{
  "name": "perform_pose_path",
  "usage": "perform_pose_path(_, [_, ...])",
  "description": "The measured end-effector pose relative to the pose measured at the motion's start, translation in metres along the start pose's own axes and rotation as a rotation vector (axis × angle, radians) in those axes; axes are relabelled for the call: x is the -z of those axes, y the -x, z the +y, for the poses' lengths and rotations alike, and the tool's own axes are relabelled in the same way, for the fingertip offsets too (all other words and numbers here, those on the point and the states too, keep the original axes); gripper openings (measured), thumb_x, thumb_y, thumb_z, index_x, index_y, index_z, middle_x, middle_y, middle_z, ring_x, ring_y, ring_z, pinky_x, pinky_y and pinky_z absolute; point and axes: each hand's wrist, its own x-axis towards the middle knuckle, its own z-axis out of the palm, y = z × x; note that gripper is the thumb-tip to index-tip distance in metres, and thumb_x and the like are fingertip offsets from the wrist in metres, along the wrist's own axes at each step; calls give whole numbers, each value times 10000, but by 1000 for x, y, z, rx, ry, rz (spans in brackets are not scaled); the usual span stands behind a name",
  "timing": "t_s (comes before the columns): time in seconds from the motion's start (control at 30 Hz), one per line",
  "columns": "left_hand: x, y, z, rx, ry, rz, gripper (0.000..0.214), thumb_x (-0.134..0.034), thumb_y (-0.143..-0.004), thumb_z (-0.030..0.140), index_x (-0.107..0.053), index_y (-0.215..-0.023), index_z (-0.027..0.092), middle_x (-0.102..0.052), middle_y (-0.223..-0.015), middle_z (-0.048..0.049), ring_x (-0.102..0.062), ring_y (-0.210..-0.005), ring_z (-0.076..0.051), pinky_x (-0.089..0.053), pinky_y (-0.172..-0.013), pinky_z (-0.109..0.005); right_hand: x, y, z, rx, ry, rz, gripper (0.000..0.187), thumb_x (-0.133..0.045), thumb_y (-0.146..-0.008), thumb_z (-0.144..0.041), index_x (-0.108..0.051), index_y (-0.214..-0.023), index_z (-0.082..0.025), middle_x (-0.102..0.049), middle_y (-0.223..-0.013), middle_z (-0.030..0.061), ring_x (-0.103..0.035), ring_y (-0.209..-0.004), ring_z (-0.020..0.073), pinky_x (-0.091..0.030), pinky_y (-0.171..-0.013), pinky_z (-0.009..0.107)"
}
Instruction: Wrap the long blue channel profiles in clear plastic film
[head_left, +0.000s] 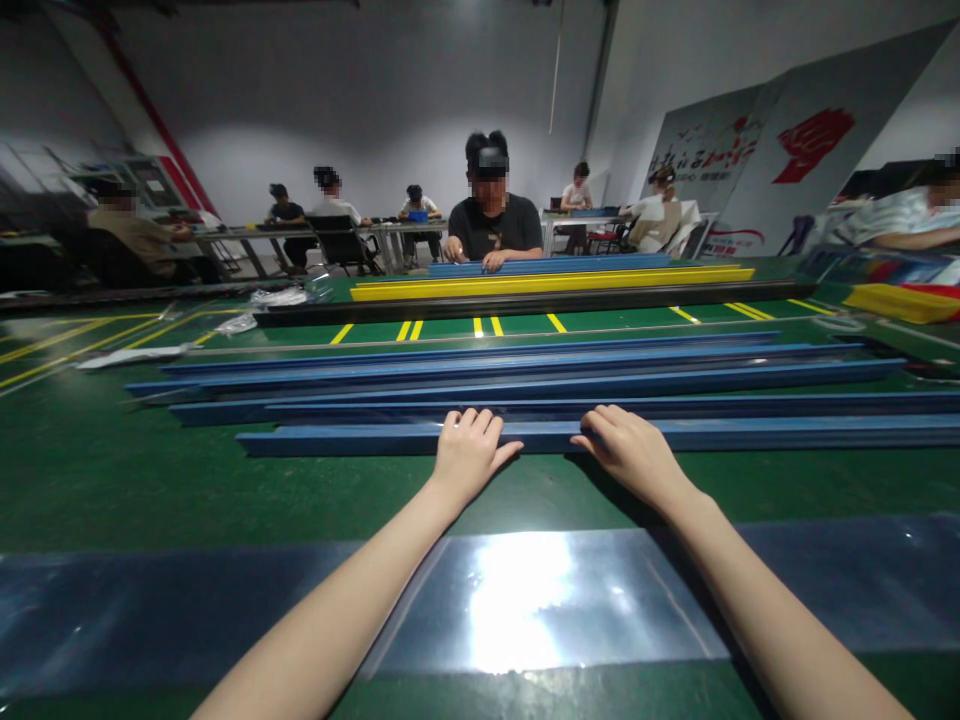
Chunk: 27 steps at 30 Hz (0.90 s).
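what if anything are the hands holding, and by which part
Left hand and right hand hold the nearest blue channel strip partway along its length, fingers over its near edge.

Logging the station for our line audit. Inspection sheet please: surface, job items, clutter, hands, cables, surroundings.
Surface: green tabletop with yellow lines; a glossy sheet lies across the near side.
Job items: nearest blue strip; more blue strips lie roughly parallel beyond it.
Clutter: crumpled clear plastic, far left; black strip and yellow strip farther back.
Hands: left hand and right hand both on the nearest blue strip, fingers over its top.
Cables: nothing seen for certain.
Surroundings: co-worker opposite; others seated behind; board with red fist, back right.
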Motion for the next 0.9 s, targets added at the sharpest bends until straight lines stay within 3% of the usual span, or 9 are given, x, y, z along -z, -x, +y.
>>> perform_pose_path(0.9, [-4,1,-1,58,37,-14,398,-412,-818,527,-555,-739,164,-597,-754,-37,-519,-693,-169,-297,-630,-306,-2,0,-1,-24,-73,-40,229,-411,-864,-367,-520,-786,-181,-559,-757,43,-486,-728,174,-329,-634,269])
